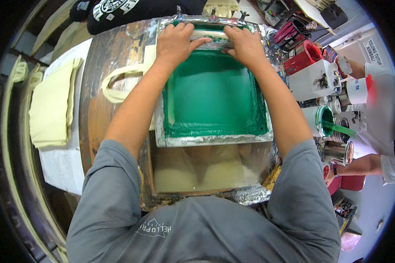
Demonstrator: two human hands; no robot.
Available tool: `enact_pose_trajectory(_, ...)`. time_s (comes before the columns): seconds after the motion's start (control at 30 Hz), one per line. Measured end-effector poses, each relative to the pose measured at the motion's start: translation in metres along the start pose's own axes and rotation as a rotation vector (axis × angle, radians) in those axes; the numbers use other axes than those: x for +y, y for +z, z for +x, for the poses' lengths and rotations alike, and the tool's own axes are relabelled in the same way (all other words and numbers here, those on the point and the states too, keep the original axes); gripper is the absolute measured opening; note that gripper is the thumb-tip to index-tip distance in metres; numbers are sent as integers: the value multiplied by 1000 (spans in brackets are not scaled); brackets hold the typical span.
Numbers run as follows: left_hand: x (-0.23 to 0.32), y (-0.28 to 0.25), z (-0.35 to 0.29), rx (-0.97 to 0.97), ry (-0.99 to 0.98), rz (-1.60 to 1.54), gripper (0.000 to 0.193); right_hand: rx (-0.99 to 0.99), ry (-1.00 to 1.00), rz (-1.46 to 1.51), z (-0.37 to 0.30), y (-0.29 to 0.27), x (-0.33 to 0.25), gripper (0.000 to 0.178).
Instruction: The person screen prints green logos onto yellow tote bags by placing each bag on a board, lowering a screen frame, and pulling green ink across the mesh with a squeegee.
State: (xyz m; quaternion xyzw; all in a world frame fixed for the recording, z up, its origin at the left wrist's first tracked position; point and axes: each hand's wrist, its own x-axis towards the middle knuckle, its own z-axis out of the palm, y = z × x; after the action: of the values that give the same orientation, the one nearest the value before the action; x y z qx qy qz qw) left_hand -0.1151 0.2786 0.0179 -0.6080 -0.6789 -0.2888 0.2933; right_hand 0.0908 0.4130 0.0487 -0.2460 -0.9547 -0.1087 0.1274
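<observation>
Grey shirt [215, 232] lay nearest. My left grip [174, 45] and right grip [245, 45] held the squeegee [210, 34]. Screen [215, 94] was green-inked, not yet lifted.

Both ends of the pale bar [210, 33] are covered by the left hand [174, 44] and the right hand [245, 46]. Beneath the fingers, parts of the frame [215, 141] are hidden. Left of the fingers, most of the cream bag [149, 52] is concealed under the frame. Beyond the fingers, the black cloth [140, 18] is cut off by the upper edge. Well to their right, a co-worker [379, 127] is blurred at the head; farther below, the shelf's contents [345, 208] are too small to be told.
</observation>
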Motion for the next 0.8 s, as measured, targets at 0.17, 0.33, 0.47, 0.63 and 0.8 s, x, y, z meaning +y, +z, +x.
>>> enact_pose_trajectory(0.17,33,-51,-45,-14,-24,-11,60,-60,1,47,-59,-33,-36,57)
enact_pose_trajectory(0.33,79,-113,-97,-64,-40,-70,54,-127,43,61,-137,-69,-78,58)
enact_pose_trajectory(0.47,98,-154,-130,-104,-40,-92,52,-152,49,93,-184,-89,-110,58)
enact_pose_trajectory(0.63,93,-158,-122,-80,-139,-256,71,-115,49,90,-169,-94,-95,51)
enact_pose_trajectory(0.8,79,-209,-214,-223,-416,-75,104,38,70,134,-223,-95,-133,48)
